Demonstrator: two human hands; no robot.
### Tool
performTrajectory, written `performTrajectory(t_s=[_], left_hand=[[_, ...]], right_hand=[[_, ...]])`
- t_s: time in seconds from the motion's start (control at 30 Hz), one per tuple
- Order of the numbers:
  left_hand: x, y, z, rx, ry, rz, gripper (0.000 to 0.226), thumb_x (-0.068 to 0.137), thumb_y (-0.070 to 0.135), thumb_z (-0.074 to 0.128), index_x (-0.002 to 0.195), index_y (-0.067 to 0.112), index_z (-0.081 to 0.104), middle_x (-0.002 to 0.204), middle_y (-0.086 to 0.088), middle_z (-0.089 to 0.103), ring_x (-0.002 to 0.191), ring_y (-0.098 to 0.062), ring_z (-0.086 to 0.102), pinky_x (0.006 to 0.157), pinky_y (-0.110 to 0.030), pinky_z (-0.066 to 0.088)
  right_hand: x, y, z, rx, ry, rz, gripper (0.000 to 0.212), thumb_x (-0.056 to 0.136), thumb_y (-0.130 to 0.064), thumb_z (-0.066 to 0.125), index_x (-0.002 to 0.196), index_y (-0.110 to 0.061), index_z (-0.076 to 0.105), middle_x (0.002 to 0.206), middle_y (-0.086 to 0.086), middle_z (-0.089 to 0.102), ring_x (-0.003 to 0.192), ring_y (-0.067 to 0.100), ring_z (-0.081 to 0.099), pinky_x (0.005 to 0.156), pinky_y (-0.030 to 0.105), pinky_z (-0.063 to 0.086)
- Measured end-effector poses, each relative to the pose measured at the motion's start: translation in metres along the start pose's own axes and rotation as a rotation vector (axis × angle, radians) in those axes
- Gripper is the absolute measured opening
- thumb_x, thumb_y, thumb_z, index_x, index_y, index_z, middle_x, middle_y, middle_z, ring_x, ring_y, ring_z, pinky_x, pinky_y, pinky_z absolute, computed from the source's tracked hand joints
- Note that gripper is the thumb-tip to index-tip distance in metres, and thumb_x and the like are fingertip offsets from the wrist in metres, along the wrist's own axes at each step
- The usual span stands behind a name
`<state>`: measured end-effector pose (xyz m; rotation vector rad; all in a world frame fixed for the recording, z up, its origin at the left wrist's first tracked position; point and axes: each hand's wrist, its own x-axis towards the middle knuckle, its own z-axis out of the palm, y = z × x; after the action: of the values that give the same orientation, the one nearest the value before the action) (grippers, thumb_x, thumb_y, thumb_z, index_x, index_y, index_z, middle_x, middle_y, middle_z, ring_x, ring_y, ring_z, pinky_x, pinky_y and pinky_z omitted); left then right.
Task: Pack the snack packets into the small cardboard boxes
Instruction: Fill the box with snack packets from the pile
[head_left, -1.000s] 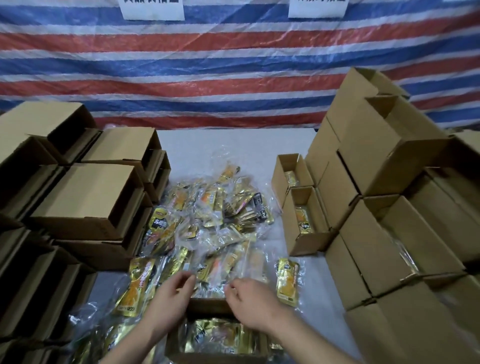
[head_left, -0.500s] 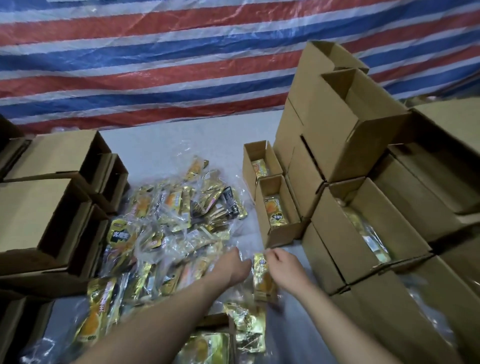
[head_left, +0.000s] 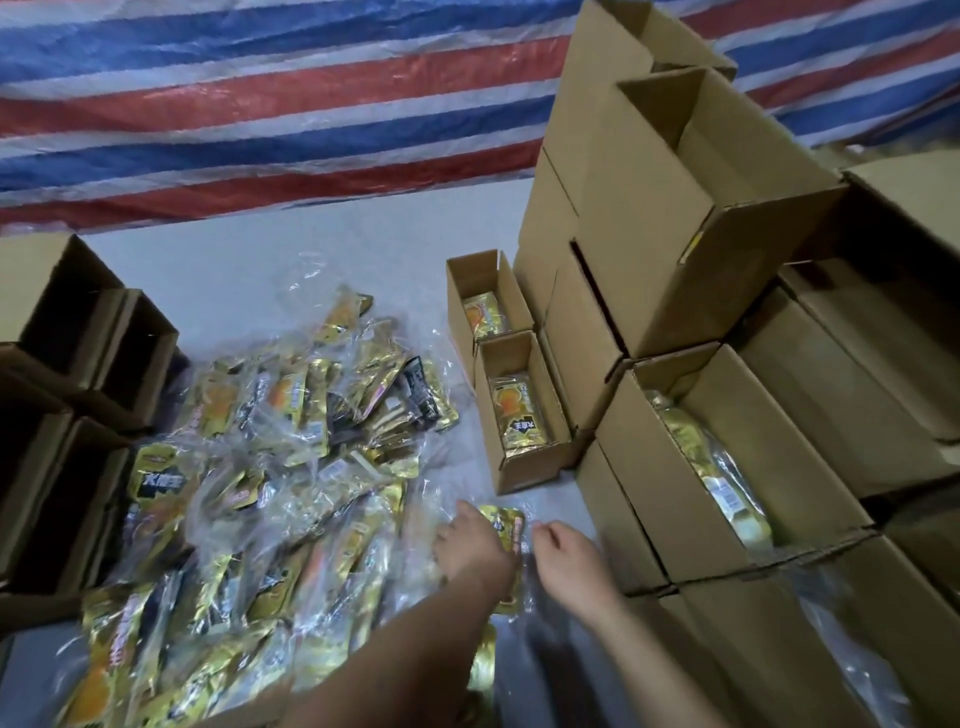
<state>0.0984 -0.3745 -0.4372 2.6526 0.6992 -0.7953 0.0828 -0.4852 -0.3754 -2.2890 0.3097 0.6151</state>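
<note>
Two hands: both reach over the grey table (head_left: 260, 270) toward one gold packet (head_left: 506, 525) lying between them.
Left hand (head_left: 470, 545): laid over the packet's left edge; fingers bent down onto it, but whether they pinch it I cannot tell.
Right hand (head_left: 569, 558): just right of the packet, fingers loosely curled; contact with its clear wrapper is unclear.
Packet heap (head_left: 270, 467): loose gold snack packets spread to the left of the hands.
Small boxes: nearer box (head_left: 524, 467) and farther box (head_left: 467, 291), open, one packet in each, beyond the hands.
Box stack (head_left: 675, 270): right side, one open box showing a packet.
Empty boxes (head_left: 78, 364): left.
Striped sheet (head_left: 260, 104): far.
</note>
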Motion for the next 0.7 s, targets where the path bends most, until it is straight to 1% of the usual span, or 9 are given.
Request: performTrajectory(t_s=[0.07,0.13,0.2,0.27,0.37,0.47,0.57,0.63,0.7], left_hand=[[0.003,0.002,0.003,-0.106,-0.034,-0.058,0.085,0.082,0.046,0.07,0.145,0.007,0.028,0.134,-0.01,0.056,0.126,-0.029,0.051,0.104,-0.035,0.042],[0.002,0.003,0.004,-0.2,-0.102,-0.114,0.057,0.08,0.03,0.072,0.128,0.013,0.047,0.123,-0.008,0.064,0.117,-0.027,0.059,0.099,-0.035,0.049],[-0.001,0.002,0.003,-0.175,-0.172,-0.099,0.035,0.079,0.019,0.066,0.114,0.016,0.061,0.115,-0.006,0.069,0.11,-0.024,0.063,0.095,-0.033,0.052],[-0.001,0.001,-0.001,-0.131,-0.202,-0.061,0.032,0.082,0.021,0.06,0.113,0.016,0.065,0.117,-0.005,0.069,0.11,-0.023,0.064,0.093,-0.03,0.053],[0.001,0.002,-0.015,-0.187,-0.224,-0.01,0.034,0.087,0.028,0.056,0.118,0.016,0.064,0.123,-0.009,0.065,0.113,-0.026,0.063,0.092,-0.03,0.052],[-0.001,0.002,-0.032,-0.38,-0.279,0.071,0.031,0.09,0.028,0.056,0.115,0.011,0.062,0.124,-0.012,0.063,0.11,-0.027,0.062,0.09,-0.029,0.05],[-0.011,-0.008,-0.061,-0.572,-0.236,0.156,0.019,0.094,0.027,0.058,0.104,0.011,0.059,0.121,-0.014,0.063,0.101,-0.023,0.058,0.083,-0.024,0.044],[-0.022,-0.021,-0.087,-0.701,-0.209,0.227,0.024,0.095,0.029,0.059,0.102,0.007,0.061,0.114,-0.015,0.066,0.095,-0.021,0.059,0.083,-0.028,0.048],[-0.04,-0.038,-0.115,-0.812,-0.194,0.286,0.024,0.093,0.023,0.061,0.104,0.002,0.063,0.104,-0.014,0.068,0.091,-0.02,0.061,0.086,-0.033,0.051]], right_hand=[[0.002,0.003,-0.001,0.024,0.0,0.006,0.037,0.104,-0.036,0.041,0.073,-0.018,0.051,0.087,0.002,0.065,0.082,0.02,0.052,0.07,0.032,0.035],[0.003,0.006,-0.003,0.046,-0.007,0.025,0.04,0.103,-0.035,0.043,0.068,-0.018,0.048,0.073,-0.006,0.057,0.081,0.022,0.054,0.069,0.033,0.036],[0.004,0.009,-0.006,0.046,-0.005,0.036,0.04,0.103,-0.034,0.044,0.066,-0.018,0.047,0.07,-0.006,0.054,0.08,0.023,0.055,0.068,0.034,0.037],[0.005,0.009,-0.009,0.046,-0.007,0.045,0.037,0.103,-0.032,0.043,0.069,-0.018,0.049,0.076,-0.003,0.059,0.083,0.024,0.055,0.069,0.033,0.036],[0.004,0.007,-0.012,0.066,-0.013,0.067,0.032,0.104,-0.031,0.042,0.077,-0.018,0.054,0.093,0.009,0.065,0.089,0.025,0.057,0.072,0.031,0.036],[0.003,0.0,-0.016,0.097,0.005,0.069,0.034,0.103,-0.028,0.043,0.073,-0.017,0.053,0.087,0.009,0.061,0.092,0.029,0.058,0.076,0.033,0.04],[-0.001,-0.012,-0.019,0.126,0.035,0.084,0.031,0.103,-0.024,0.044,0.079,-0.01,0.059,0.088,0.012,0.062,0.089,0.029,0.057,0.073,0.033,0.039],[-0.005,-0.024,-0.02,0.153,0.052,0.07,0.029,0.103,-0.026,0.044,0.08,-0.014,0.059,0.09,0.009,0.063,0.092,0.028,0.058,0.075,0.033,0.04],[-0.011,-0.041,-0.018,0.21,0.047,0.025,0.023,0.103,-0.032,0.046,0.091,-0.019,0.06,0.1,0.006,0.064,0.096,0.023,0.058,0.078,0.03,0.042]])
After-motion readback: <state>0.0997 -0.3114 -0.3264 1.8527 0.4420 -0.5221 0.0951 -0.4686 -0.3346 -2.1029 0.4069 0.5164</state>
